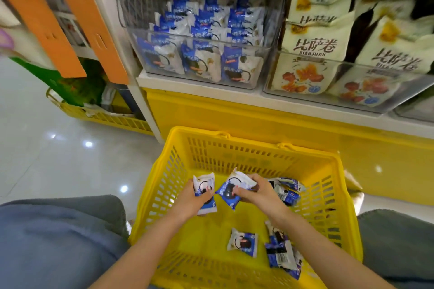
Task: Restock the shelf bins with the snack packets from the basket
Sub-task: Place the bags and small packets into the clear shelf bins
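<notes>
A yellow plastic basket [237,141] stands on the floor below the shelf. My left hand [191,199] grips a blue-and-white snack packet [203,183] over the basket. Just right of it, my right hand [254,191] grips another blue-and-white packet [231,191]. Several more packets lie in the basket: one near the middle [243,241], a pile at the front right [281,253], and some behind my right hand [287,191]. Above, a clear shelf bin [202,73] holds many of the same blue-and-white packets.
A second clear bin [328,98] to the right holds cream packets printed with red and orange pictures. Orange strips [94,26] hang at the upper left. Another yellow basket [103,117] with goods sits on the glossy floor at the left. My knees flank the basket.
</notes>
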A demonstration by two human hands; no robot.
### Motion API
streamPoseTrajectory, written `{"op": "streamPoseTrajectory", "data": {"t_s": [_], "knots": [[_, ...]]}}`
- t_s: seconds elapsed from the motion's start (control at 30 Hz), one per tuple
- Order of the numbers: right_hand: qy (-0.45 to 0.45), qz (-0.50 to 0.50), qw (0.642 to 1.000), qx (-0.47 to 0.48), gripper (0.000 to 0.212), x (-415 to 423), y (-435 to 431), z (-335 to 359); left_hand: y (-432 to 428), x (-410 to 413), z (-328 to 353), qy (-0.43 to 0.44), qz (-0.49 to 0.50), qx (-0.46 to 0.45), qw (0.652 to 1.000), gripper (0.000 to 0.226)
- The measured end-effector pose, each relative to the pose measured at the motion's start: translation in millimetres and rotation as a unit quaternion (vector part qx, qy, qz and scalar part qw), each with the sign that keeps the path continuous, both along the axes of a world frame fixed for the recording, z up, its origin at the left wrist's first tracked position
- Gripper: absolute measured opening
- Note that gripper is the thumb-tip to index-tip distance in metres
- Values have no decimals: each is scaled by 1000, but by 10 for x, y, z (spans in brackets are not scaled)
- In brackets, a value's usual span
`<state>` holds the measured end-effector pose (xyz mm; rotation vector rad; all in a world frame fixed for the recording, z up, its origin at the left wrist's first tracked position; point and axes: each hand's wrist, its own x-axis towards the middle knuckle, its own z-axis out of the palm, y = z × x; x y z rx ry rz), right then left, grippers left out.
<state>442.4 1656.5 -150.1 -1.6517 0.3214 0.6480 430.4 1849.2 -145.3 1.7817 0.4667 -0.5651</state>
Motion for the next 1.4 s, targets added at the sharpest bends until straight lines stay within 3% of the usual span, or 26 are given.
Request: {"op": "streamPoseTrajectory", "data": {"t_s": [0.1, 0.23, 0.33, 0.47, 0.67, 0.77, 0.9, 0.97, 1.1, 1.4], "knots": [[-46, -59, 997, 27, 24, 31, 109, 320, 16, 29, 204, -26, 21, -80, 996, 41], [-63, -106, 988, 96, 31, 47, 197, 711, 56, 80, 498, -56, 66, -176, 981, 45], [-75, -51, 989, 119, 40, 30, 240, 972, 64, 111, 736, -84, 72, -227, 968, 45], [-139, 86, 986, -10, 42, 59, 312, 1313, 168, 216, 1064, -168, 54, -230, 957, 31], [-269, 174, 940, -117, 14, 313, 515, 1880, 452, 493, 1564, -282, 7, -155, 947, 22], [-341, 168, 911, -158, 15, 554, 567, 2244, 634, 644, 1734, -333, 9, -118, 936, 24], [-432, 88, 870, -222, 12, 1048, 675, 2682, 841, 830, 1858, -374, 32, -113, 920, 24], [-469, 34, 832, -295, 27, 1422, 745, 2802, 900, 919, 1881, -380, 56, -115, 916, 25], [-441, 19, 784, -436, 51, 2166, 789, 2917, 966, 1079, 1910, -384, 83, -121, 912, 35], [-397, 38, 697, -596, 53, 3156, 690, 2805, 1106, 1403, 2041, -409, 49, -203, 888, 34]]}}
